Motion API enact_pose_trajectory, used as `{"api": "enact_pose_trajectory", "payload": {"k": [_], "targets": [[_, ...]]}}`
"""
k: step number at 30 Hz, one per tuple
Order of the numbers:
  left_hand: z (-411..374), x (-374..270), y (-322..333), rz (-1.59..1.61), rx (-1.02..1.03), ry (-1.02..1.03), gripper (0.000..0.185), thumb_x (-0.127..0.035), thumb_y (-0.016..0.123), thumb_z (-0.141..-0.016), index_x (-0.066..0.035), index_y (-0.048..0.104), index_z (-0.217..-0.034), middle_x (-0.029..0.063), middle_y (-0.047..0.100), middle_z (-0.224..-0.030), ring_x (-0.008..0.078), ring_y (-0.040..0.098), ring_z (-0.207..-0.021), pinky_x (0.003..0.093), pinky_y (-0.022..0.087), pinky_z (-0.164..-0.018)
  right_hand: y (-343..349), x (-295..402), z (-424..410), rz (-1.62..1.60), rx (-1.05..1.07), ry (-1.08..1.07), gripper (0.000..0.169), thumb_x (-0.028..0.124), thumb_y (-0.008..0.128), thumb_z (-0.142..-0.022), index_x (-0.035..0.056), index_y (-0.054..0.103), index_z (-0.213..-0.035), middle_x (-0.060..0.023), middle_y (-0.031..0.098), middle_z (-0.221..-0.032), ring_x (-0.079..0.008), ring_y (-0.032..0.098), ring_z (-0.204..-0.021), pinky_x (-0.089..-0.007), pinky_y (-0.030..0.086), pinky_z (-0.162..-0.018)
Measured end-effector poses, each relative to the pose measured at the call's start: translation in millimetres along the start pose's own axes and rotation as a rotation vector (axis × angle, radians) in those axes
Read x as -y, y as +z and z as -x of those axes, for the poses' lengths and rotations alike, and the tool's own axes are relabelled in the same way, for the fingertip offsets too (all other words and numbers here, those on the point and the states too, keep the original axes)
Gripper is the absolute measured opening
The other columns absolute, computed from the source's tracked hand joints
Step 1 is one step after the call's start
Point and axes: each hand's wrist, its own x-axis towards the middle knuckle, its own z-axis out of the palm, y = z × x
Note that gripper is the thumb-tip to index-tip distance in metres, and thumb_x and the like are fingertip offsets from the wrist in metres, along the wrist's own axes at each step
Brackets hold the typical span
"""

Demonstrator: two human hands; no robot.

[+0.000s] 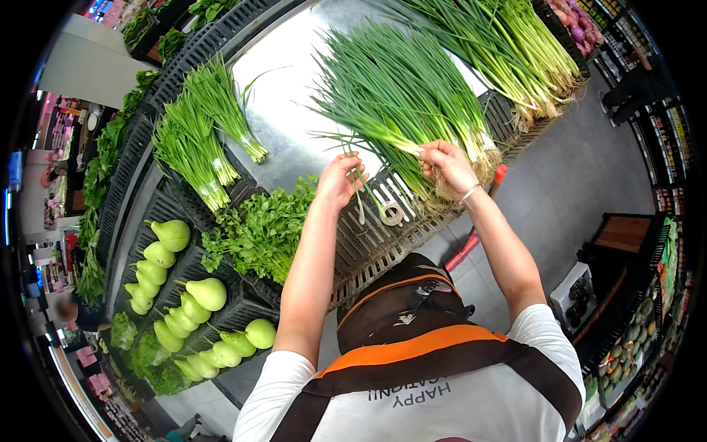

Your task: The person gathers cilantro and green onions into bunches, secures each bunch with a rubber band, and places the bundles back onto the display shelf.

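My right hand [448, 170] grips a small bunch of scallions [393, 137] near its white root end. The green tops of that bunch point up and left over a larger pile of scallions [386, 77]. Thin scallion leaves [358, 194] hang between the fingers of my left hand [338, 181], to the left of the bunch. Below and between my hands, a roll of tape [392, 214] rests on the black slatted rack [359, 243]. Several white strips [393, 193] lie just behind the roll. Tangled roots [433, 205] hang over the rack's front edge under my right hand.
Flat-leaf herbs [265, 232] lie left of my left forearm. Beyond them are tied chives [201, 149] and pale green gourds [196, 304]. More scallions [525, 50] stand at the far right. A red-ended handle [499, 175] leans by the rack. Another person [635, 83] stands in the aisle.
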Motion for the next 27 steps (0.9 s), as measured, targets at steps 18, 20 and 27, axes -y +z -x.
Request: {"api": "enact_pose_trajectory", "payload": {"k": [18,20,27], "targets": [[-28.3,80.4,-0.8,0.264,-0.018,-0.018,0.032,-0.029,0.052,-0.096,-0.002,0.052,-0.113,0.0108,0.06,-0.097,0.0222,0.058,-0.087,0.0361,0.05,-0.08,31.3,-94.0,56.4,0.996,-0.157,-0.391,0.026,0.018,0.063,-0.082,0.0022,0.058,-0.102,-0.0154,0.06,-0.095,-0.0358,0.058,-0.091,-0.0434,0.047,-0.082],[-29.7,87.2,1.9,0.217,-0.057,0.013,0.023,-0.006,0.064,-0.086,-0.002,0.054,-0.107,0.0089,0.06,-0.093,0.0203,0.059,-0.082,0.0362,0.053,-0.076,18.0,-103.0,54.8,1.039,-0.324,-0.297,0.026,0.018,0.061,-0.082,0.003,0.058,-0.103,-0.0151,0.06,-0.096,-0.0344,0.058,-0.095,-0.0436,0.048,-0.082],[-43.7,96.0,13.6,0.155,-0.138,-0.171,0.015,-0.002,0.056,-0.087,0.006,0.056,-0.099,0.0112,0.059,-0.09,0.0225,0.059,-0.079,0.0386,0.05,-0.077,18.5,-128.7,30.8,1.396,-0.417,-0.129,0.017,0.008,0.058,-0.075,0.0025,0.054,-0.091,-0.0173,0.061,-0.093,-0.0313,0.063,-0.087,-0.0445,0.051,-0.074]]}}
